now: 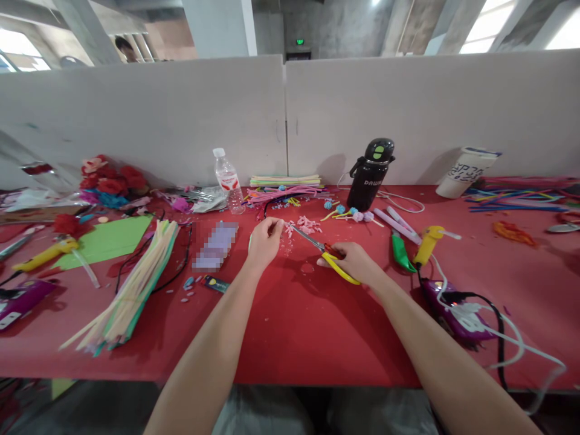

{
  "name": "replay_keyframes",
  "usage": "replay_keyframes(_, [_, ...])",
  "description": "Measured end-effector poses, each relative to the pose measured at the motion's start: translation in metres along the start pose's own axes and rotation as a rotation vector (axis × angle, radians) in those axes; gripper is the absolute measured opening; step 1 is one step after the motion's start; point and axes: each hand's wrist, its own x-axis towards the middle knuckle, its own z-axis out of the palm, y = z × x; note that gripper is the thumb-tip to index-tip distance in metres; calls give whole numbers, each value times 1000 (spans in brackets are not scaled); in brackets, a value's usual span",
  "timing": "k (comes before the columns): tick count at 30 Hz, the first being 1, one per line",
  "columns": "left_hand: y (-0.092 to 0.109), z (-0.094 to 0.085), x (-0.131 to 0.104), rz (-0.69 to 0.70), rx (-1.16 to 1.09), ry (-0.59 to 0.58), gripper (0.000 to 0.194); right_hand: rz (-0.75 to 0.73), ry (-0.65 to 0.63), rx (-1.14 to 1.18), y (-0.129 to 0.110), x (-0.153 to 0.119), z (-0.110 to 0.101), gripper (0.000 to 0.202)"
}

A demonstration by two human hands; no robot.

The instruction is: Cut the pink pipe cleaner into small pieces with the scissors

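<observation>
My right hand (351, 260) grips yellow-handled scissors (339, 269), whose blades point left toward my left hand. My left hand (266, 238) is pinched closed at the blade tips; a small pink piece shows at its fingertips, too small to name. Just beyond the blades lies a pile of short pink cut pieces (309, 225) on the red tabletop (308, 326). Behind that pile is a bundle of pink and pale yellow pipe cleaners (285, 187). Small blue and lilac pompom-like balls on stems (348, 211) lie to its right.
A plastic bottle (229, 181) and a black flask (370, 175) stand near the white partition (145, 121). Yellow glue guns (428, 244) lie on both sides, with cables at right. At left are a large pipe cleaner bundle (136, 284), a green sheet (113, 241) and red flowers (109, 178).
</observation>
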Motion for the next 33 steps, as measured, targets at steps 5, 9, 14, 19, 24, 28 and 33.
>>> replay_keyframes(5, [1,0,-1,-9,-2,-2,30,-1,8,-1,0,1,1,55])
replay_keyframes(9, [2,1,-1,-3,3,8,32,6,79,4,-5,-1,-1,57])
replay_keyframes(14, [5,0,-2,-8,42,22,33,7,80,14,-8,-2,-4,56])
replay_keyframes(19, [8,-2,-2,11,61,21,32,3,54,23,-5,-1,-2,56])
replay_keyframes(24, [8,-4,-2,41,83,8,31,-1,37,19,-2,0,-1,58])
replay_keyframes(28, [10,-4,-2,47,86,0,30,-9,34,27,-2,0,-2,59])
replay_keyframes(33, [12,-5,-2,35,89,-6,31,-5,25,30,-3,0,-2,58])
